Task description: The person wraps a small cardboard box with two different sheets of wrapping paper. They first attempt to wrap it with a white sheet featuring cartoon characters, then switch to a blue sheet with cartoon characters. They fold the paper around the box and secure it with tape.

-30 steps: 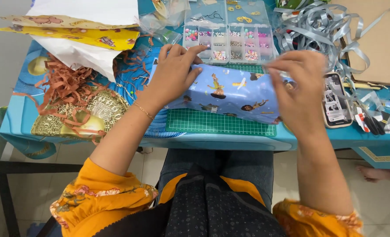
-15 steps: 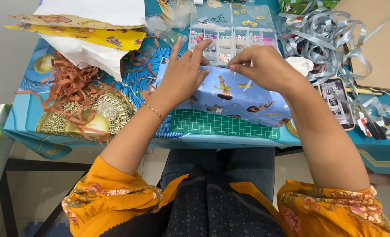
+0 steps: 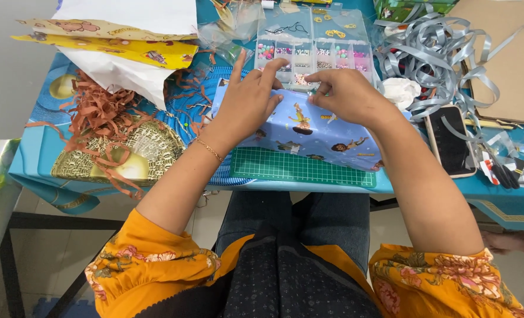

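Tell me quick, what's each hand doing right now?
Left hand: open, pressing flat on the blue wrapped box.
Right hand: fingers pinching the wrapping at the box's top edge.

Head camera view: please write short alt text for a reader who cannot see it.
Both hands, left hand and right hand, press on a box wrapped in blue picture paper, which lies on a green cutting mat. A clear bead box, grey ribbon and a phone lie nearby.
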